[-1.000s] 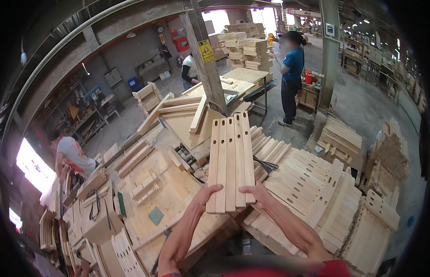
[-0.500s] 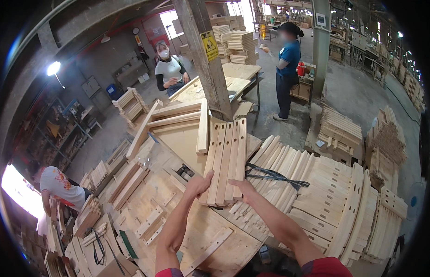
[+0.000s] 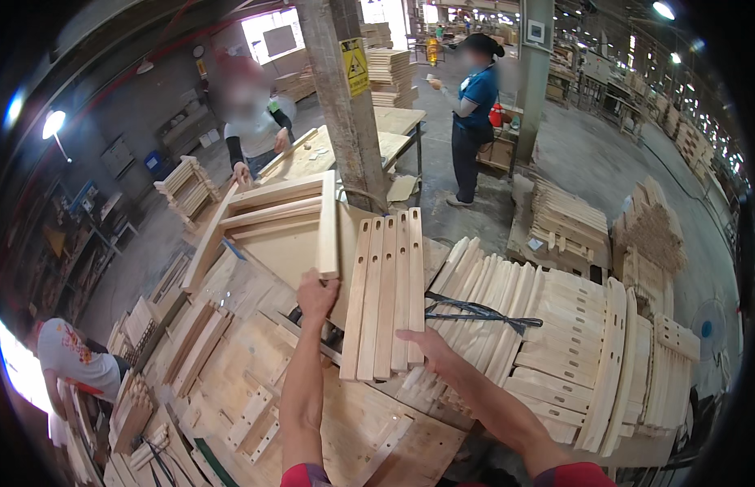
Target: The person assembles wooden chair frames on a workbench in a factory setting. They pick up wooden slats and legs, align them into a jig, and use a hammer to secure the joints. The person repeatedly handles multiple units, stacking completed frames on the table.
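My left hand (image 3: 317, 295) is closed on the near end of a pale wooden frame (image 3: 329, 231), which has long rails joined by a crosspiece. Beside it, several wooden slats (image 3: 384, 292) with oval slots near their far ends lie side by side. My right hand (image 3: 424, 345) grips their right edge near the close end, thumb on top and the other fingers mostly hidden. At the frame's far left corner, a co-worker's hand (image 3: 242, 174) touches the wood.
A wooden post (image 3: 345, 114) rises behind the frame. Stacked slats (image 3: 560, 341) and a black strap (image 3: 483, 312) lie at right. The plywood bench top (image 3: 353, 422) carries small wooden blocks. One person (image 3: 475, 105) stands beyond; another (image 3: 77, 357) bends at far left.
My left hand has let go of the slats' left edge and moved up-left onto the frame's end. The co-worker behind has leaned in and put a hand on the frame.
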The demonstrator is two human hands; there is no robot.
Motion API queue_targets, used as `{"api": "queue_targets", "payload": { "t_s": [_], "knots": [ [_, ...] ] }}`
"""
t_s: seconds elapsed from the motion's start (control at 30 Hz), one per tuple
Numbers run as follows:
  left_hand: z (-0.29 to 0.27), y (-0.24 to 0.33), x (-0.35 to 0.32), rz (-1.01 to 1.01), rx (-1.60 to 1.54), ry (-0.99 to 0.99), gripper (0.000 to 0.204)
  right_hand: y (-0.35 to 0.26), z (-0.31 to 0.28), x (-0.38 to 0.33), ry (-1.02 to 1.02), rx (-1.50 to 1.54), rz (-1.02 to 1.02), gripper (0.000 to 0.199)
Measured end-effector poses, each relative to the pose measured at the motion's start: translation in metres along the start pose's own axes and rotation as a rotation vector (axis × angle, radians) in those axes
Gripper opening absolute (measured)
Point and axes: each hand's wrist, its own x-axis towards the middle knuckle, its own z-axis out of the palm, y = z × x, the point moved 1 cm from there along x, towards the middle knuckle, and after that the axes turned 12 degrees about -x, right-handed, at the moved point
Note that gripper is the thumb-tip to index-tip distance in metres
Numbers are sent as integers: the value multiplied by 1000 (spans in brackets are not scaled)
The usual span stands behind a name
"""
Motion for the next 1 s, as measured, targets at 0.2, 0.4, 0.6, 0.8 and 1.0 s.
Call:
{"api": "queue_targets", "payload": {
  "t_s": [0.2,0.4,0.6,0.8,1.0],
  "knots": [
    [-61,-58,14,-320,34,63,40,3,19,-3,-15,53,13,63],
    [-77,-41,-12,-18,267,308,43,7,31,8,69,-176,-219,68],
    [-27,40,-37,-507,-453,-594,46,-1,-3,15,560,-884,-395,91],
    [-49,6,-29,-498,-525,-446,47,-41,50,-1,131,-979,-63,102],
    [-37,19,23,-513,-341,-602,63,-67,54,39,130,-919,-80,99]
  ]
}}
